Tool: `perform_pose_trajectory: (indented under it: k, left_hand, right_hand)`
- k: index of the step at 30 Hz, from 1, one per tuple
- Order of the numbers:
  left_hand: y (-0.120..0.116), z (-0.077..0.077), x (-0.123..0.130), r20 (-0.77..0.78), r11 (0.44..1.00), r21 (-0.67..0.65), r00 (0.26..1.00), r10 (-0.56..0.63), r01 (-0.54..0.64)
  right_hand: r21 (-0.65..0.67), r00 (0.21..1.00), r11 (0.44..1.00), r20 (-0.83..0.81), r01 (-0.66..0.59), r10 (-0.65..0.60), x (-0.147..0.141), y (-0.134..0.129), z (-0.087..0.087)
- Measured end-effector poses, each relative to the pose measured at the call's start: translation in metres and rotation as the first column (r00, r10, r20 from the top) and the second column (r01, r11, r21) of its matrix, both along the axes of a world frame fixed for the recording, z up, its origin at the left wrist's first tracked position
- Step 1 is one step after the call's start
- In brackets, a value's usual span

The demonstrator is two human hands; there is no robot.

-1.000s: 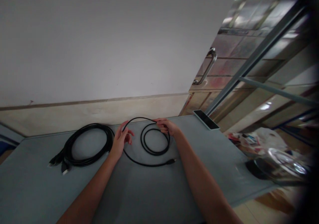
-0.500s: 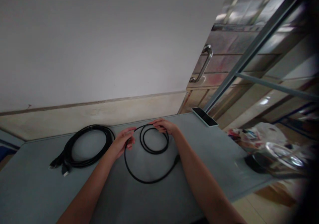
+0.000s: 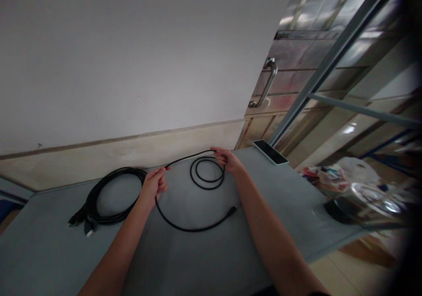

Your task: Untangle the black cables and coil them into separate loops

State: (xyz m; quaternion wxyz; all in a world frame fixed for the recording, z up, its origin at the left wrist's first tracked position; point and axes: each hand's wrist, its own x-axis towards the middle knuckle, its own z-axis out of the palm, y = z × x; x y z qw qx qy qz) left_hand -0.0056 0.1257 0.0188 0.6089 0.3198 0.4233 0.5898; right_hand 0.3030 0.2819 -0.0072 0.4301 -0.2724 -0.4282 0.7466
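Note:
My left hand point(image 3: 155, 183) is closed round a thin black cable point(image 3: 189, 157). My right hand point(image 3: 226, 159) pinches the same cable farther to the right, and the stretch between the two hands runs nearly straight above the table. Below my right hand the cable lies in small loops. From my left hand its other end curves down and right across the table to a black plug point(image 3: 232, 210). Left of my left hand rests a coil of thicker black cable point(image 3: 95, 195), its connectors pointing toward the lower left.
The grey table point(image 3: 184, 265) stands against a white wall point(image 3: 132, 59). A phone-like flat device point(image 3: 270, 151) lies at its far right corner. Beyond the right edge are a metal pot-like object point(image 3: 369, 206), plastic bags point(image 3: 358, 172) and a blue-grey frame post point(image 3: 325, 74).
My hands have moved apart, the left one leftward and the right one slightly right and up. The cable between them has straightened, and the plug end now shows beside my right forearm.

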Motion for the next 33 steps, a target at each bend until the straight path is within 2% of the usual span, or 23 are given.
perform_pose_trajectory:
  k: [4,9,13,17,19,23,26,29,33]
  left_hand:
    - [0.001,0.002,-0.01,0.057,0.999,-0.004,0.997,0.05,-0.05]
    - [-0.001,-0.007,-0.006,0.107,0.997,0.015,0.991,-0.083,0.081]
    - [-0.001,-0.014,-0.001,0.051,0.993,-0.002,0.992,-0.117,0.118]
    - [0.001,-0.018,0.002,-0.077,0.999,-0.015,0.996,-0.039,0.038]
    - [0.001,-0.02,0.007,-0.17,0.999,-0.007,0.984,-0.054,0.054]
    - [-0.002,-0.028,0.021,-0.444,0.985,0.004,0.883,-0.152,0.171]
    - [-0.003,-0.034,0.028,-0.574,0.986,0.052,0.813,-0.1,0.157]
    - [-0.001,-0.039,0.029,-0.576,0.991,0.089,0.817,-0.034,0.104]
    - [0.005,-0.043,0.026,-0.448,0.998,0.059,0.894,-0.007,0.038]
  right_hand:
    - [0.007,0.988,0.992,-0.098,0.124,-0.123,0.004,0.002,0.0]
    - [0.007,0.986,0.988,-0.067,0.152,-0.151,-0.004,0.001,0.0]
    - [0.019,0.996,0.996,0.018,0.092,-0.092,-0.01,-0.001,0.001]
    - [0.037,0.993,0.999,0.118,-0.018,0.014,-0.018,-0.007,0.002]
    - [0.037,0.978,0.994,0.188,-0.099,0.09,-0.026,-0.011,0.003]
    - [0.028,0.914,0.963,0.324,-0.267,0.244,-0.047,-0.024,0.004]
    - [0.042,0.864,0.924,0.372,-0.38,0.338,-0.062,-0.033,0.005]
    - [0.06,0.838,0.898,0.391,-0.435,0.38,-0.069,-0.038,0.003]
    - [0.094,0.872,0.919,0.364,-0.384,0.327,-0.068,-0.035,-0.002]
